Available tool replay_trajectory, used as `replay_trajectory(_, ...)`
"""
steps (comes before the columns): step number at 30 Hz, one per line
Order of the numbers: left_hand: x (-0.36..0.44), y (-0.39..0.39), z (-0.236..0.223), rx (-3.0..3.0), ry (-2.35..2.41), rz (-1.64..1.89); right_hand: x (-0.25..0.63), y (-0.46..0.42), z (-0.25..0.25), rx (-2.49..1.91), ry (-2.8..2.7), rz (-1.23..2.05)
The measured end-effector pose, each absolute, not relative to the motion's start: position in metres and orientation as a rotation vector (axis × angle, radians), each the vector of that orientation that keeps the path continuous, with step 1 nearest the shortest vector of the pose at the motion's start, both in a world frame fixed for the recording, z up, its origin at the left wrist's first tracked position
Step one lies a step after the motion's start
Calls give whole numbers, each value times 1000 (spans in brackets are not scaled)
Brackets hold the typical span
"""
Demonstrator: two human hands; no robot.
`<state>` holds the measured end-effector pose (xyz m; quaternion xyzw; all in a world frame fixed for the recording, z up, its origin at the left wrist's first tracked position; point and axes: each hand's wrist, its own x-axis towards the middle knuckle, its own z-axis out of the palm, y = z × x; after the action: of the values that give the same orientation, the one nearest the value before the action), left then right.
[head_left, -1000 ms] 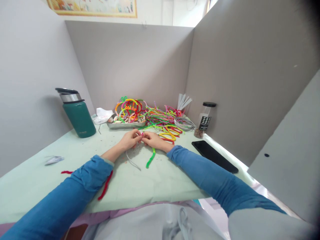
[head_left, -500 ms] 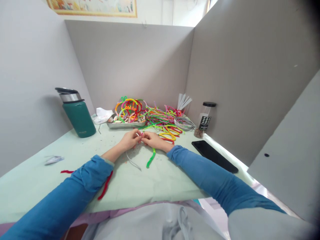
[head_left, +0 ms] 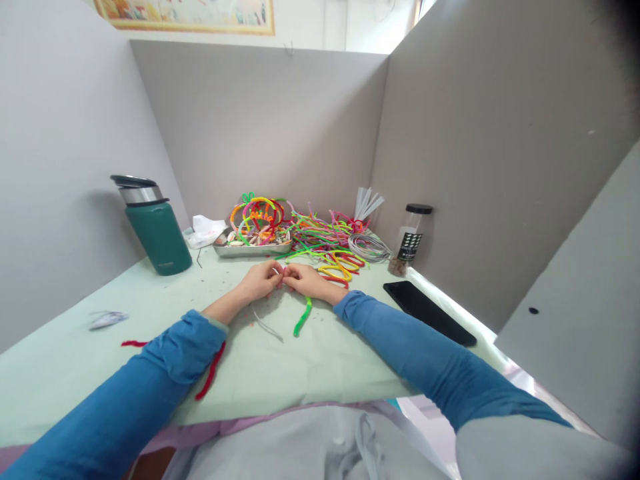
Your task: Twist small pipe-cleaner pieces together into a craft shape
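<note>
My left hand (head_left: 263, 278) and my right hand (head_left: 306, 279) meet fingertip to fingertip above the table. Both pinch a small pink pipe cleaner (head_left: 283, 271), mostly hidden by the fingers. A thin grey wire (head_left: 269, 327) trails down from below my left hand onto the cloth. From under my right hand a green pipe cleaner (head_left: 302, 319) sticks out toward me; whether it joins the pink piece cannot be seen. A red pipe cleaner (head_left: 211, 373) lies partly beneath my left forearm.
Behind my hands stand a metal tray (head_left: 250, 251) with pipe-cleaner loops and a heap of coloured pipe cleaners (head_left: 320, 230). A wire coil (head_left: 369, 247), a clear jar (head_left: 409, 240) and a black phone (head_left: 429, 312) are at right. A green bottle (head_left: 159, 233) stands left; grey partitions surround the table.
My fingers shift very slightly around the pink piece, and the green end moves a touch to the right. Everything else stays in place.
</note>
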<state>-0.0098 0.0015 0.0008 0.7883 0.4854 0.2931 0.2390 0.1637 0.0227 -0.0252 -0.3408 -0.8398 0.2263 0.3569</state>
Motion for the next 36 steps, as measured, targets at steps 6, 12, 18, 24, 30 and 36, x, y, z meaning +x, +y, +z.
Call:
replay_trajectory(6,-12,3,-1,2228,1341,759,164,23,-25,-901,-2168,593)
replay_trajectory(12,-10,-1,3,2320,1388,787,164,23,-25,-905,-2164,609)
replay_trajectory(18,-7,-5,7,2308,1408,779,163,23,-26,-905,-2148,624)
replay_trajectory(24,-6,-6,7,2299,1422,763,164,23,-25,-915,-2140,625)
replay_trajectory(30,-6,-6,7,2326,1396,763,163,24,-26,-911,-2165,599)
replay_trajectory(36,-4,-8,10,2361,1422,733,163,26,-29,-889,-2152,621)
